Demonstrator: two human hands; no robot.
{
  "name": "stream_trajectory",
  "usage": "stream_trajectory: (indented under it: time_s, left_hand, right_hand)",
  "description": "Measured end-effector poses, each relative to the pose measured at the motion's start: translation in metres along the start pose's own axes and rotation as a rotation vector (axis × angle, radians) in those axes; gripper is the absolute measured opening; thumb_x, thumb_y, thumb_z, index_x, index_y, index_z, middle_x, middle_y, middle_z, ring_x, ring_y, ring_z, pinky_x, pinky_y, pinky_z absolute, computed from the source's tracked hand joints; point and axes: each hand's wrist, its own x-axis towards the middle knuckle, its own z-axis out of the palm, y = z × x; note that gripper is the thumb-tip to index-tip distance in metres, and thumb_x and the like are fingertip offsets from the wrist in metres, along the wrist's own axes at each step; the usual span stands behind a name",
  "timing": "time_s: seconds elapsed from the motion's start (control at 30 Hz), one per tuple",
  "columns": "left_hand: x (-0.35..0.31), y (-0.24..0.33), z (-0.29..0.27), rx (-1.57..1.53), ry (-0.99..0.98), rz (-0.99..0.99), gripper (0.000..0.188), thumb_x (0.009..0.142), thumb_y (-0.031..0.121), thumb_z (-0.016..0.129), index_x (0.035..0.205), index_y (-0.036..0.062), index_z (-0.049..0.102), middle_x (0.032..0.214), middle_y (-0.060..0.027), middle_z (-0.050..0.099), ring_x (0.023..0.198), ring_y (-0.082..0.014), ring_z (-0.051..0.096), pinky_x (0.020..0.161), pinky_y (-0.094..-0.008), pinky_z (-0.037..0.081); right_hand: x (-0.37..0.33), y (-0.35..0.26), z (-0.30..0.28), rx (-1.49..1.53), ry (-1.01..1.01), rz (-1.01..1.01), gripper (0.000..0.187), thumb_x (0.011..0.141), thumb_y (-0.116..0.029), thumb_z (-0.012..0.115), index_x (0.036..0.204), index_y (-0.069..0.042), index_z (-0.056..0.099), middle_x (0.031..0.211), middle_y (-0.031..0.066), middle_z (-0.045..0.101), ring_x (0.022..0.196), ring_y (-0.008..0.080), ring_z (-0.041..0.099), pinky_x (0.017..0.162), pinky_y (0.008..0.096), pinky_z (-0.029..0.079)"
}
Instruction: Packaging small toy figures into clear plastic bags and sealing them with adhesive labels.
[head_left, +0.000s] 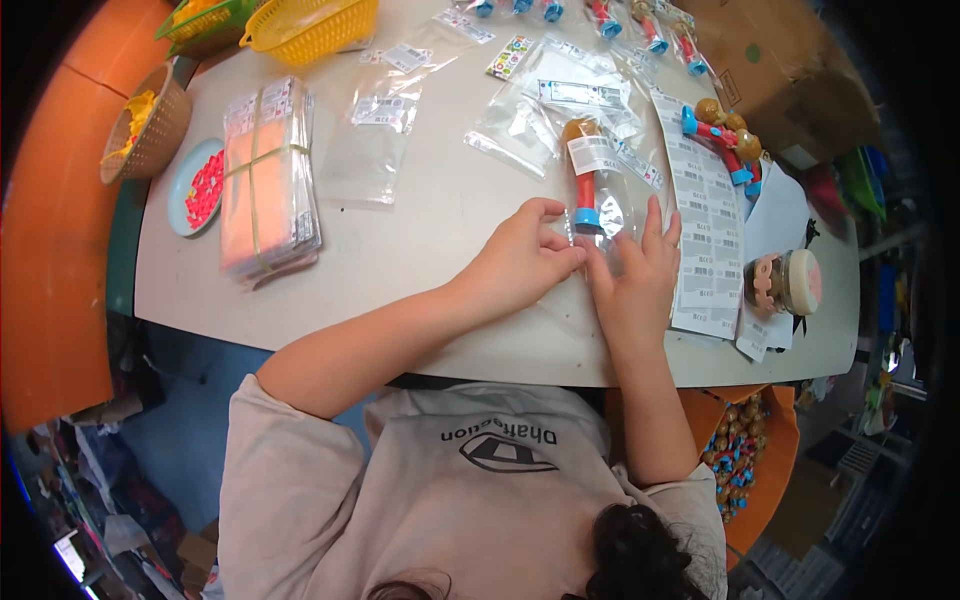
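A clear plastic bag (612, 206) lies on the table in front of me. Inside it is a small maraca-like toy (586, 192) with a brown round head, a red stem and a blue end; a white label crosses its upper part. My left hand (520, 254) is at the bag's left lower edge, fingers curled and thumb against the edge, seemingly pinching it. On the bag's lower right side rests my right hand (640, 275), its fingers stretched and apart, thumb close to my left thumb.
Barcode label sheets (708, 250), a jar (785, 283) and loose toys (735, 140) sit right. Flat clear bags (515, 125) lie ahead. Leftward are a banded bag stack (265, 180), a plate of pink pieces (180, 205) and baskets (310, 25). An orange bin (780, 450) holds many toys.
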Motion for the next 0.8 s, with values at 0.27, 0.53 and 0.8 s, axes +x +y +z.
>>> stream_trajectory:
  time_s: [0.27,0.53,0.8]
  left_hand:
    - [0.037,0.010,-0.006,-0.194,0.012,-0.122,0.025,0.096,0.014,0.054,0.111,-0.0054,0.056,0.094,-0.0115,0.063,0.076,-0.0146,0.064,0.067,-0.0252,0.055]
    - [0.027,0.009,-0.007,-0.014,0.023,-0.028,0.020,0.094,0.014,0.056,0.102,-0.0048,0.061,0.088,-0.0088,0.065,0.075,-0.0118,0.063,0.068,-0.0232,0.054]
    - [0.028,0.004,-0.004,0.004,0.040,-0.021,0.019,0.094,0.013,0.056,0.095,-0.0051,0.061,0.087,-0.0091,0.064,0.076,-0.0115,0.063,0.068,-0.0237,0.054]
  right_hand:
    - [0.005,0.001,0.013,0.112,0.028,0.036,0.046,0.079,-0.034,0.072,0.107,0.001,0.067,0.140,0.0224,0.042,0.133,0.0449,0.033,0.098,0.0629,0.032]
    - [0.005,-0.006,0.007,0.114,0.064,0.035,0.038,0.079,-0.026,0.073,0.102,0.005,0.067,0.135,0.0240,0.047,0.129,0.0483,0.037,0.101,0.0527,0.034]
    - [0.003,-0.007,0.008,0.137,0.002,0.067,0.031,0.088,-0.022,0.060,0.101,0.006,0.065,0.140,0.0234,0.043,0.134,0.0481,0.030,0.103,0.0632,0.025]
